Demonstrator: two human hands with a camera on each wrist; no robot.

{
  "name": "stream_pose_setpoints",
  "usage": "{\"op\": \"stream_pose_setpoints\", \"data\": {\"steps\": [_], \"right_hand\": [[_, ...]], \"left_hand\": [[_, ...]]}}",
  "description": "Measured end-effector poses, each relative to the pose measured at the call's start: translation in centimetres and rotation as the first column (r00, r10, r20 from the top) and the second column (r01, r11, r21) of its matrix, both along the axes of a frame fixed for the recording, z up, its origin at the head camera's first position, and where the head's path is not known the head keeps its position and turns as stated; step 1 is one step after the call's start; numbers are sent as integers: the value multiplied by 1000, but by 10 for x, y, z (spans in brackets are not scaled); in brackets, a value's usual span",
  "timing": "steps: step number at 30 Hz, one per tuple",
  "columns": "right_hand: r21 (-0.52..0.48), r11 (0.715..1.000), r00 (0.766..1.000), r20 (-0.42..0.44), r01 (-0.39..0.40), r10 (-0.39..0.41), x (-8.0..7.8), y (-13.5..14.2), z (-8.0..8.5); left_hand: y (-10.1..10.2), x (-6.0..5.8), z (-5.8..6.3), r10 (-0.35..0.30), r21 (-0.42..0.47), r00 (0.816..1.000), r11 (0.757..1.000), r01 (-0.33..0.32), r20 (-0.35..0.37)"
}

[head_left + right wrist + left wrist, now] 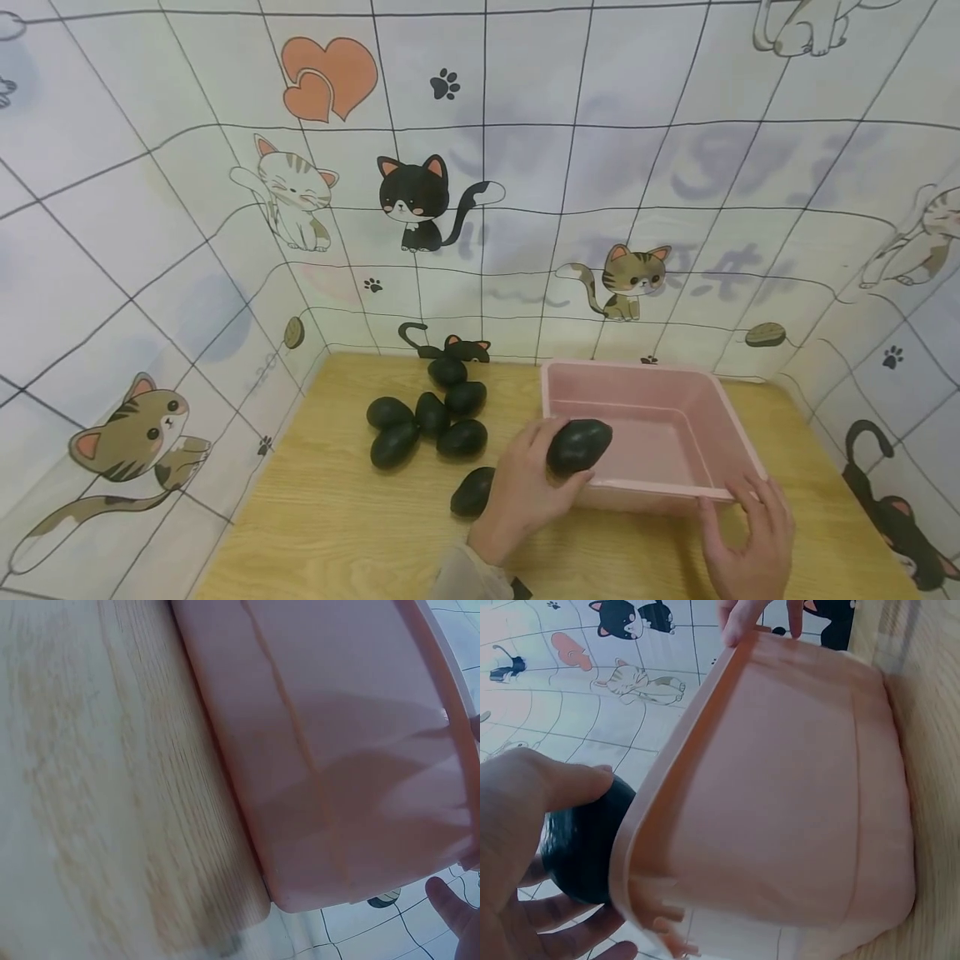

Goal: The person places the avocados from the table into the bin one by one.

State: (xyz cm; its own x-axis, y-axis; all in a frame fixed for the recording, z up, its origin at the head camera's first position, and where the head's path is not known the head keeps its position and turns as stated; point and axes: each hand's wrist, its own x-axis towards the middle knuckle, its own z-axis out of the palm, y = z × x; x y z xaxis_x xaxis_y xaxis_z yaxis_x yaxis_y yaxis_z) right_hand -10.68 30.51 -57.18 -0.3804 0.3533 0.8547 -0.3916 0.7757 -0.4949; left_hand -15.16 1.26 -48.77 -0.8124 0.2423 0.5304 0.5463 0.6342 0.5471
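Right hand [753, 533]: one, at the near right corner of the rectangular, pink, apparently plastic bin [607, 387]. Thumb set apart from the fingers, which bend over the rim; firmness of the hold cannot be told.

Left hand [525, 487]: one, at the bin's near left corner, with a pale cloth sleeve [465, 575] at the wrist. Thumb and fingers pinch a single fruit.

Loose fruit [471, 493]: one, dark green and egg-shaped, left of the bin on the pale wood-grain tabletop [337, 525], partly hidden behind the left wrist.

Held fruit [580, 447]: one, dark green, smooth, avocado-like, at rim height by the bin's near left corner. Governing relation, as judged: it lies on the bin side of the left palm, long axis slanting slightly, tapered end toward the bin's interior; the left hand is the nearer. Contact with the rim cannot be told.

Fruit cluster [432, 415]: six dark green, egg-shaped pieces, left of the bin, lying close together at mixed angles.

Backdrop [525, 192]: white, black-gridded sheet printed with cartoon cats, behind the bin.
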Motion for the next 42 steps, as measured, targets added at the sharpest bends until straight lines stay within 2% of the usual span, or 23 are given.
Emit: {"op": "stream_pose_setpoints", "data": {"steps": [9,23,31,37,42], "right_hand": [[-1,1000,999,-40,-12,12,0,-4,6],[-5,1000,998,-65,-18,17,0,-9,13],[1,1000,999,-40,0,0,0,-6,9],[-1,1000,1000,-16,13,-13,0,-2,3],[-6,1000,999,-35,13,-13,0,-5,4]], "left_hand": [[14,-2,-3,57,-68,996,996,-61,-65],[24,-4,-8,34,-100,998,994,-39,-56],[29,-6,-7,13,-69,1000,998,-15,-22],[32,-10,-9,19,-53,997,998,-23,-76],[34,-12,-11,32,-51,995,998,-37,-96]]}}
